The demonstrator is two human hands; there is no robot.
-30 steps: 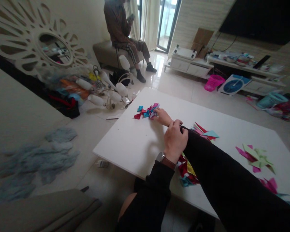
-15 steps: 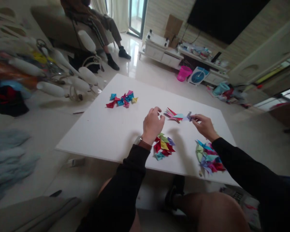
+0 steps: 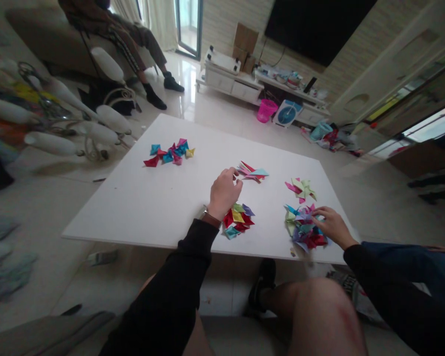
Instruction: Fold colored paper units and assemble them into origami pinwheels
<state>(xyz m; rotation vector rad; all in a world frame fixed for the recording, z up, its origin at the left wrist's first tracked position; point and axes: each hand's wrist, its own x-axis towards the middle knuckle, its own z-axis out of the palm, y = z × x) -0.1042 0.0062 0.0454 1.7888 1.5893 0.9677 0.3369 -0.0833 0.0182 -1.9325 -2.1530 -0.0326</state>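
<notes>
The left hand (image 3: 224, 192) rested loosely curled between 2 heaps of folded paper pieces (image 3: 238, 219) on the white worktop (image 3: 141, 198), while the right hand (image 3: 328, 225), fingers spread, lay on the mixed pile (image 3: 302, 230) near the front edge.

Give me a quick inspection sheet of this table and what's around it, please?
Surface: white table, low, on a tiled floor.
Job's things: five piles of coloured folded paper pieces; near-right pile, middle pile, fan of pieces.
Clutter: far-left pile and pale green pile, untouched.
Hands: left hand by the fan; right hand on the near-right pile.
Cables: nothing seen.
Surroundings: chandelier on floor, seated person, pink basket.
</notes>
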